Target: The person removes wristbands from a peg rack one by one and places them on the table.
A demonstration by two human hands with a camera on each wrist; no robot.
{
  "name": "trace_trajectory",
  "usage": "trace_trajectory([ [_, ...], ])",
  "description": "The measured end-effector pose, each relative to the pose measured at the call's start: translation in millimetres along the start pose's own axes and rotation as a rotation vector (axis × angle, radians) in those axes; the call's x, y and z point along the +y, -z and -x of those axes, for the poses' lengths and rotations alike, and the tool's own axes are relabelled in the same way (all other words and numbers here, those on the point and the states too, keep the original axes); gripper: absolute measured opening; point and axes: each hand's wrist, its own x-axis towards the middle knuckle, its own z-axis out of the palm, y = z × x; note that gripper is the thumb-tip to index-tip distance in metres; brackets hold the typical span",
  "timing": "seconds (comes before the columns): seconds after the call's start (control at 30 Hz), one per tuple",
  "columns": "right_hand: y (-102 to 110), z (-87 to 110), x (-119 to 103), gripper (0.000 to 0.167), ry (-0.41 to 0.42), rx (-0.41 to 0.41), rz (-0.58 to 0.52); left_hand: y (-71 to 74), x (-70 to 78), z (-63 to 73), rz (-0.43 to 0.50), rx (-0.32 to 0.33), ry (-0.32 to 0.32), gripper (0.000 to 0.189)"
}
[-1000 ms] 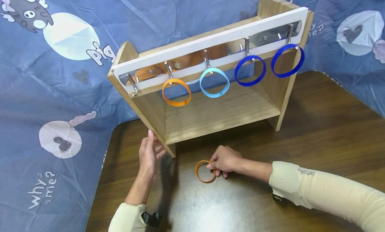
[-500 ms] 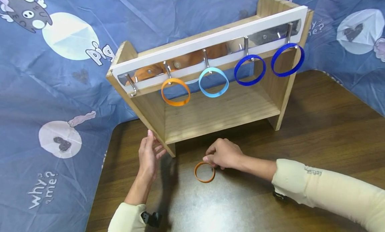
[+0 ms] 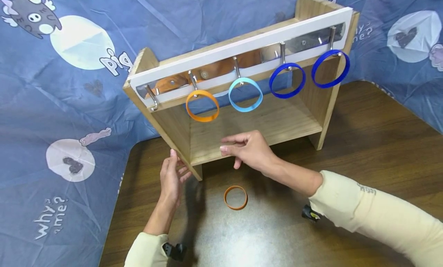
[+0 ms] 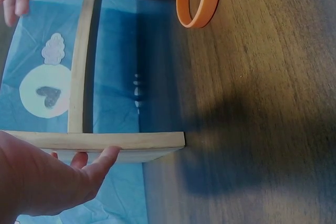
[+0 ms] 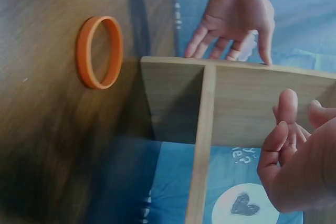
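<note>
While the left hand (image 3: 171, 182) touches the rack (image 3: 277, 115), the right hand (image 3: 254, 150) hovers.

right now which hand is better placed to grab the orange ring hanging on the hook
Probably the right hand: it is empty and hovers nearer the hanging orange ring in the head view. The left hand touches the side of the wooden rack, perhaps steadying it.
</note>
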Motion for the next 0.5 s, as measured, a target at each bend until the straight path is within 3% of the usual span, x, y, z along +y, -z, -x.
trace_trajectory([
  [0.3,-10,-11.9,-11,0.041,0.099,-0.022,-0.372,1.6,0.2,0.3,0.002,-0.006,0.005,0.046],
  [0.5,-17,-17.4,-19,0.041,0.06,-0.017,-0.582,1.4,0.2,-0.6,-0.007,-0.016,0.01,0.046],
])
